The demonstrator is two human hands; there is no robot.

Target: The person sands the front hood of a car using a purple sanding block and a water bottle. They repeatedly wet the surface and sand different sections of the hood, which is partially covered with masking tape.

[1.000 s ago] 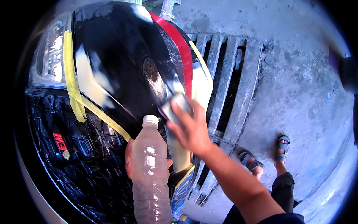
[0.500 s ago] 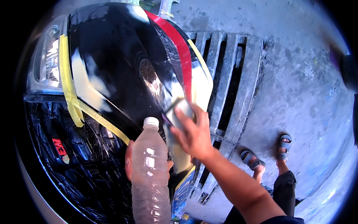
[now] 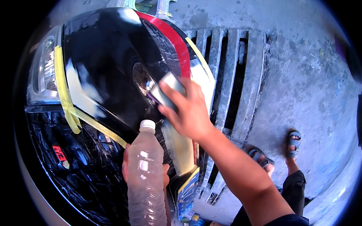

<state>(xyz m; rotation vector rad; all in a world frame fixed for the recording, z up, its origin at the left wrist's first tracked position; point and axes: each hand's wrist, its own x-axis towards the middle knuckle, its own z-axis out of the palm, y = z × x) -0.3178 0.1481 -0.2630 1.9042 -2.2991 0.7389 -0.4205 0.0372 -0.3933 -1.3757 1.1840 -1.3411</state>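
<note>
Grey sanding block [image 3: 167,91] pressed flat against glossy black car panel [image 3: 105,71], just right of round badge recess. Block gripped by right hand [image 3: 188,111], fingers [image 3: 170,109] curled closed over its near edge. Compared with half second ago, block and hand shifted slightly near and right along panel. Clear plastic bottle [image 3: 145,177] with white cap held upright by left hand [image 3: 128,169], fingers wrapped shut round it; position unchanged. Yellow masking tape [image 3: 66,100] edging panel at left. Drain grate [image 3: 226,86] in concrete floor at right.
</note>
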